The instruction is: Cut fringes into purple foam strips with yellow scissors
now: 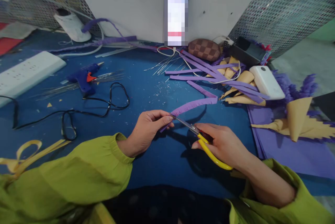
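Note:
My left hand (149, 128) pinches the near end of a long fringed purple paper strip (195, 104) that arcs up to the right over the blue table (146, 84). My right hand (222, 143) grips yellow-handled scissors (206, 147), whose metal blades point left and meet the strip's edge right beside my left fingertips. Both arms wear yellow-green sleeves.
A blue glue gun (83, 77) with a black cord (104, 107) and thin wires lies at the left, beside a white power strip (26, 72). Purple strips, tan paper cones (300, 115), a white power bank (267, 81), a checked pouch (204, 49) and purple sheets crowd the right.

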`<action>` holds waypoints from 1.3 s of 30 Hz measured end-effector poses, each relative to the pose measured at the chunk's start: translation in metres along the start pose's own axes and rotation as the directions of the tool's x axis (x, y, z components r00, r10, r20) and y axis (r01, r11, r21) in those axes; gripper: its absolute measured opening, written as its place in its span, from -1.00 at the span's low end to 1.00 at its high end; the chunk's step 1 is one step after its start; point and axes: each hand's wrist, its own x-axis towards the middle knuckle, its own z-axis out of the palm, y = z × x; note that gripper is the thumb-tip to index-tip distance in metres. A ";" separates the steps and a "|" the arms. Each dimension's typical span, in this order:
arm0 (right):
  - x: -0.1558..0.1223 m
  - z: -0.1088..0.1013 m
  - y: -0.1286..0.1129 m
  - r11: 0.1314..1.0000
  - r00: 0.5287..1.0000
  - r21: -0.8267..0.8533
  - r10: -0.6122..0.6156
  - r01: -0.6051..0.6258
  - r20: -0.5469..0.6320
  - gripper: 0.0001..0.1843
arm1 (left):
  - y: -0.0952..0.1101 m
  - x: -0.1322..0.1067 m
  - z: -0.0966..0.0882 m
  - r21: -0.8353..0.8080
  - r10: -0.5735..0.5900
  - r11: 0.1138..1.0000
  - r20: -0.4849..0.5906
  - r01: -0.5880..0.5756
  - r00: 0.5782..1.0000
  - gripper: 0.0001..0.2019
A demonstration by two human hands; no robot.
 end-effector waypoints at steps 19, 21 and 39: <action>-0.028 -0.032 0.032 0.809 0.999 0.587 -0.034 0.013 0.024 -0.33 | 0.020 -0.013 -0.013 -0.290 -0.130 0.948 0.032 0.134 0.991 -0.91; -0.035 -0.023 0.029 0.597 0.977 0.796 0.098 0.095 -0.189 -0.28 | 0.018 -0.037 -0.020 -0.301 -0.117 0.946 0.035 0.122 0.993 -0.89; -0.035 -0.001 -0.015 0.464 0.703 0.821 0.458 0.333 -0.544 -0.42 | 0.148 0.016 0.082 -0.277 0.089 0.960 0.181 -0.036 0.979 -0.81</action>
